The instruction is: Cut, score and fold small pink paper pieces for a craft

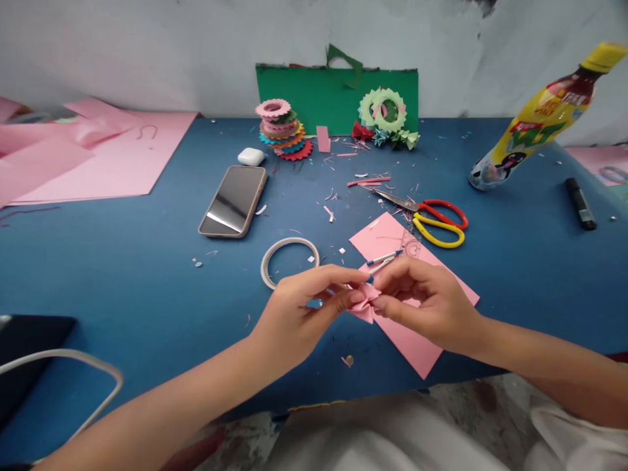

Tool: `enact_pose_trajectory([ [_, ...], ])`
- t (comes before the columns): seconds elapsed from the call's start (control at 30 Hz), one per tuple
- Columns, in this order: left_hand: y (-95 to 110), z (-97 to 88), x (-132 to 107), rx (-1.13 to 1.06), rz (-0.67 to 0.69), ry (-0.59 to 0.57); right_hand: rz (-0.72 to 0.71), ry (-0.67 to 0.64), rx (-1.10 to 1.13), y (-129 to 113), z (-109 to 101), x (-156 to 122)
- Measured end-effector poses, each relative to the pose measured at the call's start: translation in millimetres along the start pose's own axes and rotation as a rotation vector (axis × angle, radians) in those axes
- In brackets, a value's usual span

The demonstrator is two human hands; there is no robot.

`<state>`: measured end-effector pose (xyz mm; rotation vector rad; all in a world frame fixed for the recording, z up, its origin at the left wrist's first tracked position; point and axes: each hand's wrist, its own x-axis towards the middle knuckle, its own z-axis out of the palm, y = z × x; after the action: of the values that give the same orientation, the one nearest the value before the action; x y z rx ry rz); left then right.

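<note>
My left hand (299,311) and my right hand (424,297) meet over the blue table (122,275), both pinching a small folded pink paper piece (363,302) between fingertips. Under the hands lies a pink paper sheet (392,239) with a blue-and-white pen (383,260) on it. A roll of white tape (288,260) lies just left of the hands. Red and yellow scissors (432,219) lie behind the sheet.
A phone (234,200) and a white earbud case (251,156) lie at centre left. A stack of coloured paper rings (282,129), a green sheet (318,91) and a green paper wreath (383,111) stand by the wall. Big pink sheets (112,154) left; bottle (534,121) and black marker (580,203) right.
</note>
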<state>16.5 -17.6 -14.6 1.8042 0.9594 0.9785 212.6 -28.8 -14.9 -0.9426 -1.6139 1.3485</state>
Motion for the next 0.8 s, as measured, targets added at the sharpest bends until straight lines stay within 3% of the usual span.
enact_pose_trajectory([
  [0.1,2.2,0.1,-3.3,0.182,0.152,0.022,0.004,-0.008,-0.005,1.8,0.0,1.5],
  [0.17,5.5,-0.2,-4.2,0.260,0.170,0.024,-0.037,-0.008,-0.042,3.2,0.3,1.7],
  [0.43,14.3,2.6,-4.4,0.193,-0.098,0.034,-0.234,0.044,-0.237,4.2,0.7,0.0],
  [0.8,14.4,3.7,-4.2,0.218,-0.103,0.024,-0.267,0.076,-0.332,5.6,-1.9,-0.2],
])
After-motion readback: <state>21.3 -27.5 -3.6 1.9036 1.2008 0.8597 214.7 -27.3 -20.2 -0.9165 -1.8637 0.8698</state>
